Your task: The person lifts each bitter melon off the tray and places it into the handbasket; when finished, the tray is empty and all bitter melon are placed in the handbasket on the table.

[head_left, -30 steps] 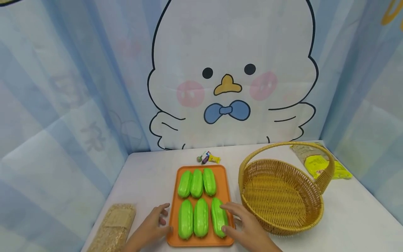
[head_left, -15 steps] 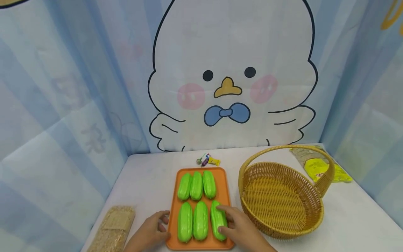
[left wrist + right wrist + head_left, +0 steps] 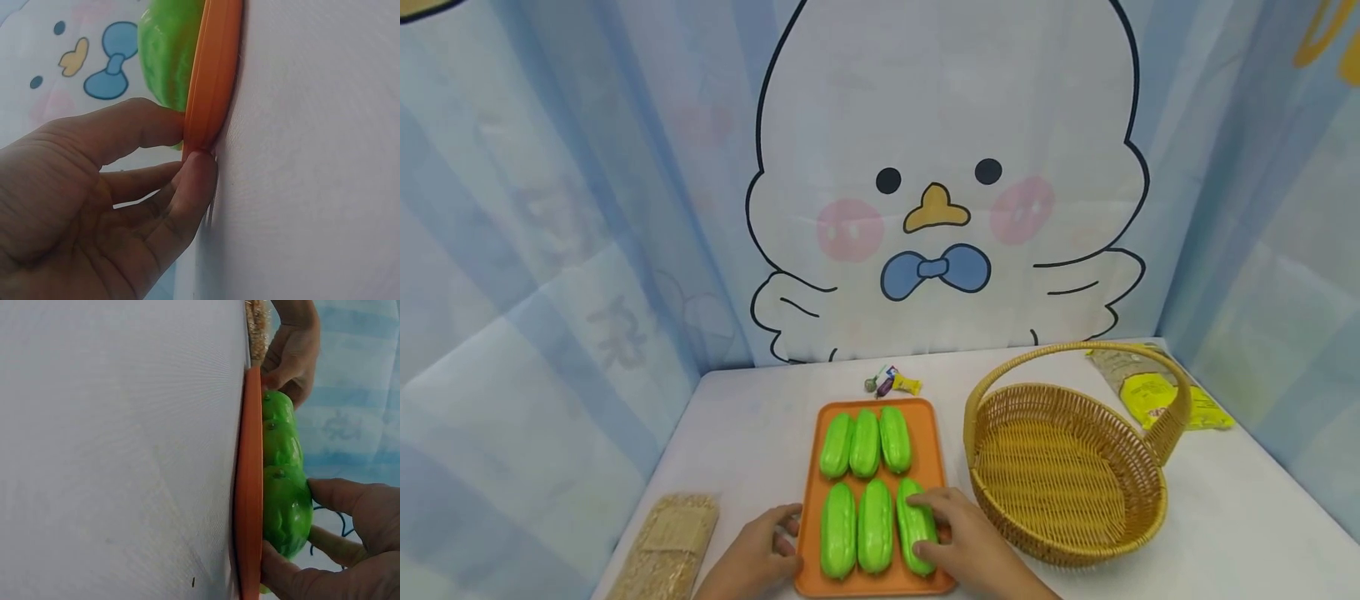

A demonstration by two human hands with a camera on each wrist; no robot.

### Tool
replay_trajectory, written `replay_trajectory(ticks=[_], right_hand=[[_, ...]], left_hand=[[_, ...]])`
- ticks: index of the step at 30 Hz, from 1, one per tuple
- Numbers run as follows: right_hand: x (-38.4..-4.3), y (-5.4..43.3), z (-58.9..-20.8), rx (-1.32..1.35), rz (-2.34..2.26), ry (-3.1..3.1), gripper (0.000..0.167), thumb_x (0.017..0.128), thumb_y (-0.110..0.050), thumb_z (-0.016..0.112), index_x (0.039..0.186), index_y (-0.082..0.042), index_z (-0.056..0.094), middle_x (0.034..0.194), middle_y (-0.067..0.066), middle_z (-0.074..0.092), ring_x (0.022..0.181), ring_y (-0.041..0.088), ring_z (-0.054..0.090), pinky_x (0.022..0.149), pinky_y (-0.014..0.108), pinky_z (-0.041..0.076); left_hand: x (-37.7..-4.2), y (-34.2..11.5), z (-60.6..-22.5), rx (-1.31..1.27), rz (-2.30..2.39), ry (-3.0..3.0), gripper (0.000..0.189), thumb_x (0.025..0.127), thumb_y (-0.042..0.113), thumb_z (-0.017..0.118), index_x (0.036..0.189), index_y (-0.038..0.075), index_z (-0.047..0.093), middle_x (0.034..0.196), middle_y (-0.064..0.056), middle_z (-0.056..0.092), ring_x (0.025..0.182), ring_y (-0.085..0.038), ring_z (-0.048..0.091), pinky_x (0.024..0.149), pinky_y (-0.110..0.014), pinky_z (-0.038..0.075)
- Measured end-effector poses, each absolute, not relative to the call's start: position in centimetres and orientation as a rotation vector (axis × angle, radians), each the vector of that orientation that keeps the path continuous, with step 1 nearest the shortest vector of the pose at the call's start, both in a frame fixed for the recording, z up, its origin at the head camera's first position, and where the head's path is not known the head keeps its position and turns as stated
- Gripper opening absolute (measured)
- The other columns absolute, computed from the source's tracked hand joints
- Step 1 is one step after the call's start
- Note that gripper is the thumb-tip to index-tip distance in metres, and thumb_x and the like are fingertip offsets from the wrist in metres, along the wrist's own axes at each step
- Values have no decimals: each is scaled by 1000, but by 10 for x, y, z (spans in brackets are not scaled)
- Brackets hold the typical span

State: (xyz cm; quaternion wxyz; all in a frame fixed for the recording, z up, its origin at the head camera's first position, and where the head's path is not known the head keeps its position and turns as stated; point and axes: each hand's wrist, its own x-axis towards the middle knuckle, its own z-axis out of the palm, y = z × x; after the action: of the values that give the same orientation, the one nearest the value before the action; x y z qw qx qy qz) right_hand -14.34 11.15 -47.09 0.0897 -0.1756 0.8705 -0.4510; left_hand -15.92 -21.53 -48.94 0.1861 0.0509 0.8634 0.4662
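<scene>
An orange tray (image 3: 928, 450) on the white table bears two rows of glossy green cucumbers. My right hand (image 3: 965, 537) lies over the front right cucumber (image 3: 915, 533), thumb and fingers gripping its two sides. In the right wrist view that cucumber (image 3: 287, 509) sits on the tray, with my fingertips around it. At the tray's left edge, my left hand (image 3: 756, 550) pinches the rim. The left wrist view has its thumb and fingers meeting the orange rim (image 3: 212, 69), with a green cucumber (image 3: 169, 56) just behind it.
To the right of the tray stands a wicker basket (image 3: 1052, 475) with a tall handle. Behind the basket lies a yellow bag (image 3: 1176, 400). Small wrapped sweets (image 3: 891, 382) are beyond the tray. A clear pack of grain-like pieces (image 3: 670, 542) lies at the left.
My right hand has closed in on the front right cucumber and now grips it. My left hand has come from beside the tray to its left rim.
</scene>
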Motion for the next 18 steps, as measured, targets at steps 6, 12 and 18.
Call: replay_trajectory(ticks=[6,12,18], right_hand=[[-139,121,-466,-557,-1472,2486,50,86,-35,75,133,-22,62,132,8,50,116,32,52,88,46,50],[-123,147,-431,-440,-1715,2214,53,90,-30,73,139,-18,56,146,18,32,125,46,44,89,39,52],[-110,185,-392,-324,-1673,2333,56,89,-30,73,141,-23,52,150,12,29,130,43,42,90,35,51]], left_hand=[[-157,-217,-491,170,1334,2438,68,73,-2,69,136,-14,46,99,-7,56,78,-21,57,65,-36,49],[-153,-217,-489,148,1330,2450,69,71,-3,68,136,-14,46,99,-7,55,79,-20,56,65,-35,50],[-155,-214,-486,145,1296,2472,68,73,-1,70,137,-12,47,101,-6,57,79,-19,57,65,-35,49]])
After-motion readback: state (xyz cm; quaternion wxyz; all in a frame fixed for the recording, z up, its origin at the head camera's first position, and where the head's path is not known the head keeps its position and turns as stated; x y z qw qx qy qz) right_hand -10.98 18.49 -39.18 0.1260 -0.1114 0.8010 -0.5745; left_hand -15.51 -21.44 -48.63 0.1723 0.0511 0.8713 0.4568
